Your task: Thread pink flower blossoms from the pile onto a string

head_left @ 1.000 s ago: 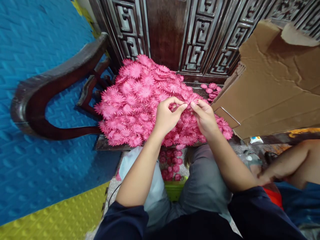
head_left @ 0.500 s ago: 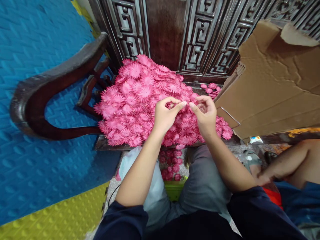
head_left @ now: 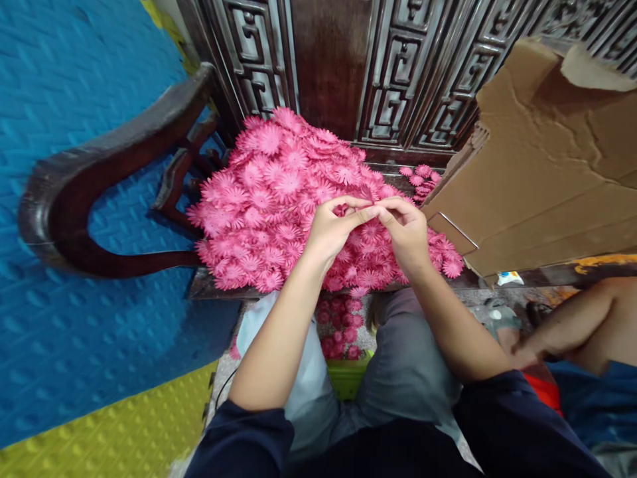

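Note:
A big heap of pink artificial flower heads (head_left: 269,192) with thin pointed petals lies on the dark wooden bench. Over the heap's right side, my left hand (head_left: 334,226) and my right hand (head_left: 409,232) meet at the fingertips, thumbs against forefingers. Both pinch what looks like a darker pink flower head (head_left: 367,193), largely covered by the fingers. The other fingers of each hand are curled in.
A torn cardboard box (head_left: 552,172) stands to the right on the bench. Left is a curved wooden armrest (head_left: 64,166). Below, a green container (head_left: 346,378) sits between my legs, near more pink flowers (head_left: 343,318). Someone's bare leg (head_left: 577,318) is at the right.
My two hands have come closer together, so their fingertips now touch where a small gap was. The right forefinger has stretched toward the left hand. The heap looks the same.

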The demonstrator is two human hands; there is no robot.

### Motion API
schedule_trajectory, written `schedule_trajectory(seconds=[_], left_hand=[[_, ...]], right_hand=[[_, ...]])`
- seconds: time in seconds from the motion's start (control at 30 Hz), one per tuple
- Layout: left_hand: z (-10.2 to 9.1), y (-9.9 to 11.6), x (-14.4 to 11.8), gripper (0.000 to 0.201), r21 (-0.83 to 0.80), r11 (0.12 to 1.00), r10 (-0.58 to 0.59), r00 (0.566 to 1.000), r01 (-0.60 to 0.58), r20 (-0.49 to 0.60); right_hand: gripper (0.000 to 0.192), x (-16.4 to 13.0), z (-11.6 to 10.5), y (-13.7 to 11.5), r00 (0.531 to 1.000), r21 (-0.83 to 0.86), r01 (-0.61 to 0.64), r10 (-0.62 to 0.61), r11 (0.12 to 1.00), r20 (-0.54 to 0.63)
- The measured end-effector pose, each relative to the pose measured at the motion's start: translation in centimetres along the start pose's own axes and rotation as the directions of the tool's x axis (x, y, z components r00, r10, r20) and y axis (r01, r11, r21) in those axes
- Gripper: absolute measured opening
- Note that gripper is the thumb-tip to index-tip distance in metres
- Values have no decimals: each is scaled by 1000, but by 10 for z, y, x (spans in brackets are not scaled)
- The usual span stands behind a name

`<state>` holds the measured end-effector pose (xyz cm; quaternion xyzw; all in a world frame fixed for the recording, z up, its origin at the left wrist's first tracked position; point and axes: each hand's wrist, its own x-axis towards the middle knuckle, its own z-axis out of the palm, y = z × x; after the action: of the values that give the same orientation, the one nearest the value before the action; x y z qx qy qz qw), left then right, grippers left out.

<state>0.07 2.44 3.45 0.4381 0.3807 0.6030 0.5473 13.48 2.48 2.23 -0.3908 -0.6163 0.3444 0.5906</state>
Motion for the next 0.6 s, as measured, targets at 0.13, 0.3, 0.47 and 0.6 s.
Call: schedule_trajectory(seconds=[0.13,0.3,0.47,0.6], left_hand=[[0,1,-1,23,-18,1000,-9,1000,9,25],[0,2,-1,27,3,999,-44,999,43,16],[0,3,-1,28,-42,996,-72,995,75,75],[-1,3,-1,23,-66,993,-92,991,99,101]], right_hand=[[7,0,2,-3,999,30,-49,49,998,-18],[7,0,4,-6,994,85,-102,105,991,-34],[11,1,4,-4,974,194,-213,225,958,-40],[14,2,4,-4,957,276,-267,288,923,-38]])
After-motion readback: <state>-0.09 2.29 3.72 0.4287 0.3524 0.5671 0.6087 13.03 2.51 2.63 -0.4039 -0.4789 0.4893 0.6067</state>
